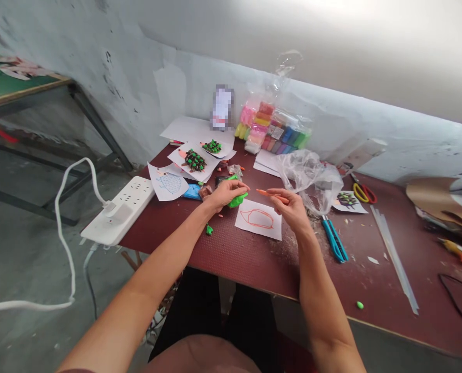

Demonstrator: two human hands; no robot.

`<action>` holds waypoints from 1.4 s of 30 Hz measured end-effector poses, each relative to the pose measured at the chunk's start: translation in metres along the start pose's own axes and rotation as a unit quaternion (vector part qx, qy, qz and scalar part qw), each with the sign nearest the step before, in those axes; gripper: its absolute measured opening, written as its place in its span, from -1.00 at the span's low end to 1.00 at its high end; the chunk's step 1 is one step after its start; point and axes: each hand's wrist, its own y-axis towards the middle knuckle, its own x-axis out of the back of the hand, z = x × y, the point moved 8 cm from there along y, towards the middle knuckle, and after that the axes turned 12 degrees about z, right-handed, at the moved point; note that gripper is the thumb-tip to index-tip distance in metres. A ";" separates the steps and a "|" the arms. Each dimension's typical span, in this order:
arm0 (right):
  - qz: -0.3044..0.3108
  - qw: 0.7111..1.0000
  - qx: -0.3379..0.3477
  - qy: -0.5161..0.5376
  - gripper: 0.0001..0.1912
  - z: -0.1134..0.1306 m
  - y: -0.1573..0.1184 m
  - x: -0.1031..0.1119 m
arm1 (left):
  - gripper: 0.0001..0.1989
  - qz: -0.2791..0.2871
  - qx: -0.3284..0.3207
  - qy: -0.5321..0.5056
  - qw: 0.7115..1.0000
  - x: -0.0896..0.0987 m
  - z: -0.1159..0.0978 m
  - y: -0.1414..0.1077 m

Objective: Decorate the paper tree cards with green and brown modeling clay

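My left hand is closed on a lump of bright green clay near the middle of the table. Between the fingers of my right hand is an orange crayon or pen, its tip pointing left. Just below and between both hands lies a white paper with an orange outline of a rounded body and pointed snout. A small green clay piece sits on the table left of that paper. Behind my left hand are a blue clay packet and finished hedgehog pictures with green dots.
A white power strip lies at the table's left edge. Coloured clay packs and a phone stand by the wall. Right of my right hand are a crumpled plastic bag, a teal cutter, scissors and clear glue sticks.
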 end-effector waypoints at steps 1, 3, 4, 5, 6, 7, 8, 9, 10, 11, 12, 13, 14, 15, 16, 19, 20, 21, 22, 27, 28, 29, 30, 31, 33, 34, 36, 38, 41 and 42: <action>0.004 1.000 -0.007 0.025 -0.62 -0.001 -0.001 0.000 | -0.78 0.003 0.002 0.005 1.000 0.000 0.000 0.000; -0.009 0.998 -0.005 0.059 -0.62 0.000 -0.003 0.002 | -0.81 0.005 0.011 0.013 1.000 -0.001 0.001 0.000; -0.024 0.997 0.003 0.071 -0.63 0.001 -0.004 0.003 | -0.81 0.006 0.017 0.016 1.000 -0.002 0.001 -0.001; -0.039 0.996 0.011 0.083 -0.64 0.002 -0.005 0.004 | -0.81 0.007 0.023 0.019 1.000 -0.002 0.001 -0.002; -0.050 0.994 0.016 0.094 -0.62 0.002 -0.005 0.004 | -0.80 0.010 0.028 0.024 0.999 -0.003 0.001 -0.002; -0.055 0.993 0.017 0.102 -0.59 0.001 -0.005 0.003 | -0.78 0.015 0.031 0.031 0.999 -0.004 0.000 -0.003; -0.056 0.993 0.014 0.107 -0.55 0.000 -0.005 0.001 | -0.75 0.018 0.034 0.038 0.999 -0.005 0.000 -0.004; -0.053 0.993 0.008 0.109 -0.51 -0.003 -0.004 -0.001 | -0.71 0.021 0.035 0.045 0.998 -0.006 -0.001 -0.004; -0.051 0.993 -0.001 0.108 -0.48 -0.006 -0.003 -0.004 | -0.69 0.021 0.035 0.051 0.998 -0.006 -0.001 -0.005; -0.050 0.993 -0.011 0.107 -0.44 -0.009 -0.003 -0.006 | -0.67 0.022 0.034 0.058 0.997 -0.007 -0.002 -0.005; -0.052 0.993 -0.020 0.106 -0.41 -0.011 -0.003 -0.007 | -0.65 0.023 0.034 0.066 0.997 -0.007 -0.002 -0.005; -0.054 0.993 -0.027 0.106 -0.39 -0.013 -0.003 -0.009 | -0.64 0.024 0.033 0.074 0.996 -0.007 -0.003 -0.005; -0.056 0.992 -0.032 0.105 -0.39 -0.014 -0.004 -0.010 | -0.63 0.025 0.032 0.083 0.996 -0.008 -0.003 -0.005; -0.057 0.992 -0.036 0.105 -0.39 -0.015 -0.005 -0.012 | -0.62 0.027 0.032 0.093 0.995 -0.008 -0.004 -0.005; -0.057 0.992 -0.037 0.102 -0.39 -0.015 -0.007 -0.013 | -0.62 0.029 0.033 0.103 0.994 -0.009 -0.004 -0.006; -0.058 0.995 -0.034 0.075 -0.39 -0.012 -0.011 -0.016 | -0.62 0.031 0.040 0.143 0.988 -0.008 -0.003 -0.006; -0.059 0.996 -0.032 0.063 -0.39 -0.010 -0.013 -0.016 | -0.63 0.031 0.041 0.162 0.986 -0.007 -0.002 -0.005; -0.064 0.996 -0.028 0.050 -0.40 -0.009 -0.014 -0.016 | -0.64 0.031 0.040 0.182 0.982 -0.006 -0.002 -0.005; -0.070 0.997 -0.024 0.036 -0.41 -0.009 -0.016 -0.016 | -0.66 0.031 0.035 0.205 0.978 -0.005 -0.001 -0.004; -0.091 0.996 -0.013 -0.017 -0.46 -0.010 -0.021 -0.018 | -0.74 0.029 0.014 0.286 0.958 -0.001 0.002 0.001; -0.089 0.996 -0.016 -0.022 -0.47 -0.011 -0.022 -0.019 | -0.74 0.029 0.017 0.295 0.955 -0.001 0.003 0.001; -0.088 0.996 -0.019 -0.028 -0.47 -0.013 -0.023 -0.020 | -0.74 0.031 0.019 0.301 0.953 -0.001 0.003 0.002; -0.087 0.995 -0.022 -0.036 -0.48 -0.013 -0.024 -0.021 | -0.75 0.036 0.019 0.307 0.951 -0.002 0.003 0.002; -0.086 0.995 -0.024 -0.046 -0.48 -0.014 -0.025 -0.022 | -0.76 0.040 0.018 0.312 0.949 -0.003 0.003 0.002; -0.083 0.994 -0.025 -0.062 -0.48 -0.014 -0.026 -0.024 | -0.77 0.045 0.015 0.323 0.945 -0.004 0.002 0.001; -0.080 0.994 -0.023 -0.068 -0.48 -0.014 -0.026 -0.025 | -0.77 0.047 0.015 0.331 0.942 -0.004 0.001 0.001; -0.076 0.994 -0.019 -0.074 -0.47 -0.013 -0.025 -0.027 | -0.77 0.050 0.019 0.351 0.935 -0.005 0.002 0.002; -0.073 0.994 -0.013 -0.075 -0.47 -0.012 -0.025 -0.029 | -0.75 0.053 0.024 0.370 0.927 -0.005 0.003 0.002; -0.067 0.995 -0.012 -0.075 -0.48 -0.012 -0.025 -0.031 | -0.73 0.051 0.031 0.391 0.918 -0.006 0.005 0.002; -0.064 0.995 -0.013 -0.075 -0.49 -0.012 -0.025 -0.032 | -0.73 0.050 0.032 0.395 0.917 -0.006 0.005 0.002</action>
